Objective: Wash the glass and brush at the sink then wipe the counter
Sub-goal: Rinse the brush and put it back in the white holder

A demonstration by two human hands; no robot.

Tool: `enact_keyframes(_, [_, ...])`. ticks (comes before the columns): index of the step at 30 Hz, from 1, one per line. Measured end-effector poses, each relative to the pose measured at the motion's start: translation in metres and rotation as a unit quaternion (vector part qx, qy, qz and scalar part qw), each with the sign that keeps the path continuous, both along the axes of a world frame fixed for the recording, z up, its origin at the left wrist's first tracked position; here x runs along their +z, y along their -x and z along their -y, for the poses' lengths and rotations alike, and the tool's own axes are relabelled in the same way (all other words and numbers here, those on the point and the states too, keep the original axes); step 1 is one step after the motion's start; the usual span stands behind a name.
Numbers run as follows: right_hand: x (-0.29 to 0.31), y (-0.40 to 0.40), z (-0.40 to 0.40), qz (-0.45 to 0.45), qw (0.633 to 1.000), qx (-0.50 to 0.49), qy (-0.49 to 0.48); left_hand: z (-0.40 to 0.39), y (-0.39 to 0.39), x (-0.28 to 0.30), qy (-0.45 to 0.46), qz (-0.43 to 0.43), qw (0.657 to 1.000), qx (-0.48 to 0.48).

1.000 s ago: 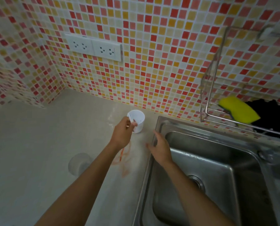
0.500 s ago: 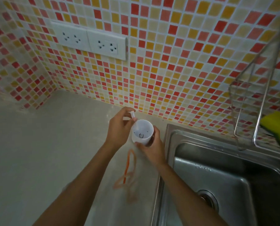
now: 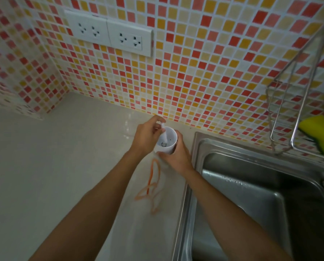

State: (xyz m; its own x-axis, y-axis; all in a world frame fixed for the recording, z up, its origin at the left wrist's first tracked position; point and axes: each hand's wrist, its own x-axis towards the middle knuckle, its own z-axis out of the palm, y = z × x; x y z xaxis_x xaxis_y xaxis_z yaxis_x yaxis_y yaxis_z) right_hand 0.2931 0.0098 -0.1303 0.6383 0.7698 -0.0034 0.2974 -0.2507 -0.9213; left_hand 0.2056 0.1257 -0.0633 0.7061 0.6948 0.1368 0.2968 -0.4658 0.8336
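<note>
A small white glass [image 3: 169,137] stands on the pale counter [image 3: 53,166] near the tiled wall, just left of the steel sink [image 3: 251,194]. My right hand [image 3: 176,157] wraps around its near side. My left hand [image 3: 147,137] pinches the thin white handle of a brush [image 3: 164,133] that stands inside the glass; the brush's lower end sits at the glass bottom. An orange smear [image 3: 151,185] runs across the counter just in front of the glass.
A wire rack [image 3: 285,117] hangs on the wall above the sink's back right and holds a yellow sponge [image 3: 321,134]. Two white socket plates [image 3: 110,32] sit on the mosaic wall above the counter.
My right hand came off the sink edge and closed around the glass. My left hand kept its hold on the brush handle. The view moved closer and shifted left.
</note>
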Motion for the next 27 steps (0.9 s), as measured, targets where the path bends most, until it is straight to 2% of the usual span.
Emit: enact_keyframes(27, [-0.001,0.007,-0.003,-0.078,0.996,-0.007,0.039,-0.005,-0.011,-0.017,-0.111,-0.129,0.984,-0.059])
